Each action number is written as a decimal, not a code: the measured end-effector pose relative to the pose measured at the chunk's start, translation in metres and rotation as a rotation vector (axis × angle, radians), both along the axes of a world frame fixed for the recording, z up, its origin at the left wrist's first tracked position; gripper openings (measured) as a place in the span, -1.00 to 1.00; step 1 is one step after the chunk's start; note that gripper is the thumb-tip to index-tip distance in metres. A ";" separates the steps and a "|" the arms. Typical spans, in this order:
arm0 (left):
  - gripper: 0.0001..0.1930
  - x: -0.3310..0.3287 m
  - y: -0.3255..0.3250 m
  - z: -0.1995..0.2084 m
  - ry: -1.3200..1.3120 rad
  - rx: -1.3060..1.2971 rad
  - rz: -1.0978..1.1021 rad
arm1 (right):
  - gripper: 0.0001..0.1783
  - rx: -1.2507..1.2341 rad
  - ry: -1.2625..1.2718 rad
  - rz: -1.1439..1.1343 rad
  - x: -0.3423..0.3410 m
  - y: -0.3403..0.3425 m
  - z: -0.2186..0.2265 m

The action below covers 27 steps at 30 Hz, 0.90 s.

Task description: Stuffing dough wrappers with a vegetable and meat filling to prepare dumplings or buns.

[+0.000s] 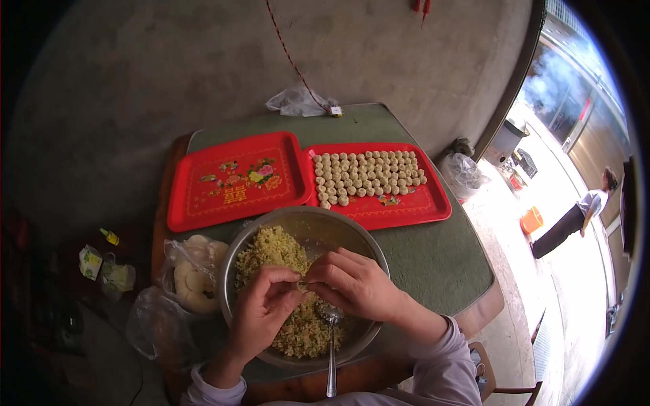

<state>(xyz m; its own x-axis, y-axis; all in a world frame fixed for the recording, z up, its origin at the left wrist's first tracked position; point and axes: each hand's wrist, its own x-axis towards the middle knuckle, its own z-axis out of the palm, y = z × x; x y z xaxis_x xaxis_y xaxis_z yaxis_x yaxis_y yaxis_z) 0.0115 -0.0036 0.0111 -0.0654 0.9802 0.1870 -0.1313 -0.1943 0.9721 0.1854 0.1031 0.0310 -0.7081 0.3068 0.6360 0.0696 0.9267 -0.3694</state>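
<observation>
My left hand (266, 308) and my right hand (355, 281) meet over a large steel bowl (338, 230), fingertips pinched together on a small pale dumpling wrapper (302, 283). Fingers mostly cover the wrapper, so any filling inside is hidden. Chopped yellow-green filling (271, 250) is heaped in the bowl's left and lower parts. A metal spoon (332, 358) rests in the filling, its handle across the near rim. To the left of the bowl, round pale wrappers (193, 287) lie in a clear plastic bag. Rows of small formed dumplings (365, 174) sit on the right red tray (433, 211).
A second red tray (203, 179), flower-printed, overlaps the first one's left edge on the green-topped table (440, 260). A plastic bag (296, 101) lies at the back against the wall. A wooden chair (482, 365) stands near right. Outside the doorway are a person (575, 216) and an orange bucket (531, 220).
</observation>
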 end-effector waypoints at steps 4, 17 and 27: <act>-0.76 0.003 -0.001 0.005 0.427 0.180 0.220 | -0.80 0.032 -0.019 -0.029 0.000 -0.003 0.000; -0.79 0.011 0.003 0.020 0.915 0.384 0.388 | -0.83 -0.235 -0.060 -0.073 0.002 -0.009 -0.001; -0.74 0.006 0.006 0.018 0.990 0.373 0.283 | -0.82 -0.371 -0.006 -0.002 0.001 -0.007 -0.006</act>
<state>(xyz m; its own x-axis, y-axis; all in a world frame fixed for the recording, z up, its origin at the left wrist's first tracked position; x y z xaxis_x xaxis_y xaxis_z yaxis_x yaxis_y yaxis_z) 0.0177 0.0026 0.0292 0.0637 0.8241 0.5628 0.7714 -0.3985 0.4961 0.1865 0.0958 0.0253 -0.7106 0.5167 0.4775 0.0740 0.7298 -0.6796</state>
